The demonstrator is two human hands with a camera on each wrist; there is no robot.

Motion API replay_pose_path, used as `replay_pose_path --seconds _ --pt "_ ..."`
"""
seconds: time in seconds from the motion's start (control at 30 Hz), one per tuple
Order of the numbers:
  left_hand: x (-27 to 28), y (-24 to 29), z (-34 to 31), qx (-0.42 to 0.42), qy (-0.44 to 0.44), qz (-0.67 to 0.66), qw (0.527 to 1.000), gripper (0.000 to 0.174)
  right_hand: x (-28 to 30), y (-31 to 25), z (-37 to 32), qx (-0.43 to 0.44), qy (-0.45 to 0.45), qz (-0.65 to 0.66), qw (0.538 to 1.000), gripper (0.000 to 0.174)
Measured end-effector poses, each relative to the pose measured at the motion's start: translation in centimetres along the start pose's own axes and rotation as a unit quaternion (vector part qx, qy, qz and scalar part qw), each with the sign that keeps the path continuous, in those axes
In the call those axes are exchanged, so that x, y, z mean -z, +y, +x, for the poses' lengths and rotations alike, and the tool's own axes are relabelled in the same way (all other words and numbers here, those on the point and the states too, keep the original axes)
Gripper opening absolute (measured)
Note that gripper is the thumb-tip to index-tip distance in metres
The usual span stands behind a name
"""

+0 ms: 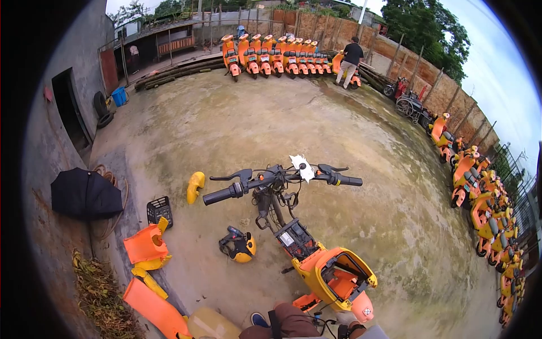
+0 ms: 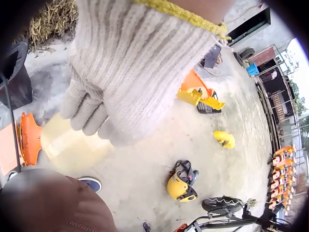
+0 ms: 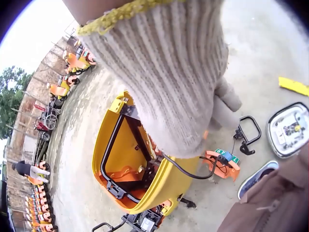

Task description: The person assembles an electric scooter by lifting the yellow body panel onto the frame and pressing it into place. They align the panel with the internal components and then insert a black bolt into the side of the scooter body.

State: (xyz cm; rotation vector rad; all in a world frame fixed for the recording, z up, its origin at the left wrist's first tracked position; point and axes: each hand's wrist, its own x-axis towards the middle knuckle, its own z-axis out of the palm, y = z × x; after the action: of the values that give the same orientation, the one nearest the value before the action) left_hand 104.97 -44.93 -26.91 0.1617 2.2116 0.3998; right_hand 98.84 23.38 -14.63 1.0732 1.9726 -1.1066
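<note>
In a knitted glove, my left hand [image 2: 125, 77] hangs over the ground on the left with its fingers loosely curled, nothing showing in them; the head view leaves it out. My gloved right hand [image 1: 345, 317] is at the rear of a partly stripped scooter, beside its yellow-orange rear body [image 1: 316, 272]. The open seat compartment [image 3: 126, 150] shows under that wrist. A black cable [image 3: 186, 171] emerges below the right glove [image 3: 169, 82]; I cannot tell whether the fingers hold anything. The handlebar [image 1: 276, 178] and bare frame stand ahead.
A yellow helmet [image 1: 243, 248] lies left of the scooter. Orange panels [image 1: 149, 246], a black crate [image 1: 160, 210] and a yellow fender [image 1: 195, 186] lie farther left. An orange piece with a green plate [image 3: 223, 163] is on the ground. Parked scooters [image 1: 265, 56] and a person [image 1: 351, 61] are at the back.
</note>
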Motion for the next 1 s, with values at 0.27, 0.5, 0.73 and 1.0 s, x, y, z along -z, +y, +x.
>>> replay_pose_path --seconds 0.27,0.5,0.73,1.0 --pt "20.8 16.9 9.3 0.162 -0.023 -0.440 0.883 0.044 -1.4 0.1 0.2 -0.021 0.007 0.173 0.985 0.024" --pt "33.4 33.4 12.5 -0.051 -0.035 -0.270 0.961 0.048 -4.3 1.1 5.3 -0.064 0.094 0.352 0.929 0.019" --pt "37.0 38.3 16.4 -0.124 -0.099 -0.172 0.972 0.040 -9.5 9.7 13.6 -0.058 0.260 0.514 0.815 0.014" --pt "36.6 37.4 23.0 -0.073 -0.247 -0.171 0.951 0.042 -12.0 -1.2 3.1 0.037 0.192 0.694 0.692 0.007"
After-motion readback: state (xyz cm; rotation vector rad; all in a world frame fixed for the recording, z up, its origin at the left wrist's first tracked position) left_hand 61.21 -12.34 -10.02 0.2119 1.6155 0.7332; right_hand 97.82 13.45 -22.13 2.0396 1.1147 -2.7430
